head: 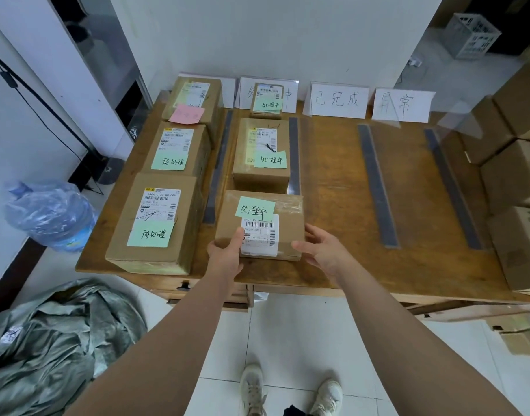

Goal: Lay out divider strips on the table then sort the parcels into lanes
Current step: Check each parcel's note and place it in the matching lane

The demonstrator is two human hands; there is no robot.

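Parcels [154,223] sit in two lanes on the wooden table [332,190], split front to back by four grey strips [377,184]: three large on the left, three smaller beside them. The nearest small parcel [289,232] lies at the front edge. The left hand [224,250] grips its near-left corner, thumb on top; the right hand [320,249], fingers loose, touches its near-right corner. A green note [254,209] tops it.

rt lanes [332,175] free, parcels [155,223] fill left two, cartons [509,175] rt edge
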